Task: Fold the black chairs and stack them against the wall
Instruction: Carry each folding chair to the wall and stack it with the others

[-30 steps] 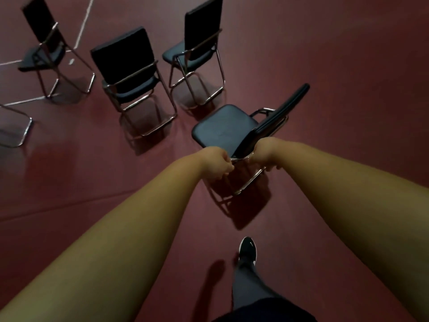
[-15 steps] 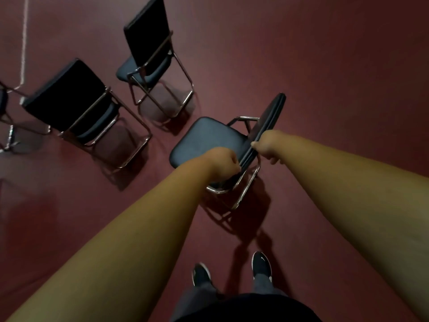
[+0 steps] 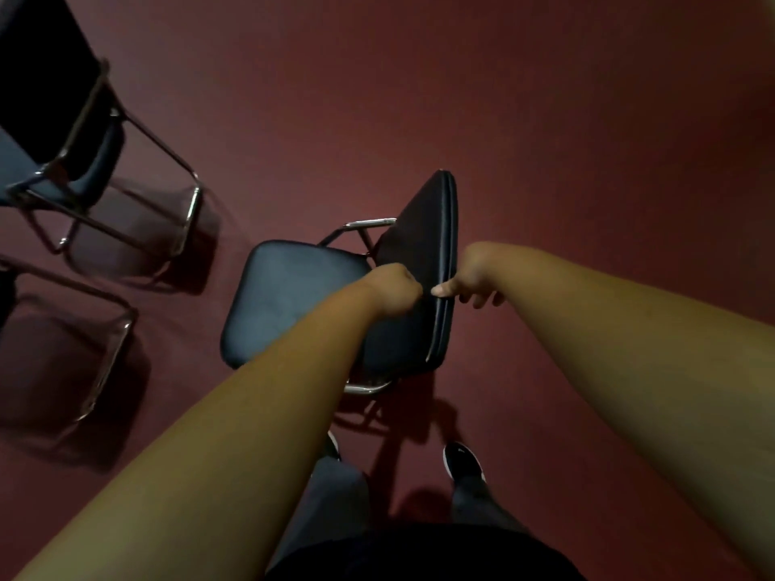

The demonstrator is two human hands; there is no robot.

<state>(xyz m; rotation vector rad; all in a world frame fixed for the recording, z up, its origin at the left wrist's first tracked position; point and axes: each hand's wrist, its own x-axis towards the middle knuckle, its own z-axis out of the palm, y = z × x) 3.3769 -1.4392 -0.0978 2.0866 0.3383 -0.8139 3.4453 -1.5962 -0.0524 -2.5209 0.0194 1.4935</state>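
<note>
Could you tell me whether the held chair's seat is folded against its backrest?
No, the seat juts out flat, well apart from the backrest.

Single view: wide-angle camera on the head, facing forward and steeply down at the dark red floor (image 3: 545, 119), close above the black padded chrome-framed chair (image 3: 293, 299) at frame centre.

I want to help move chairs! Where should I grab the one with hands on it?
Take the top edge of the backrest from behind the chair, like the left hand and right hand: it is thin, highest and nearest you.
</note>
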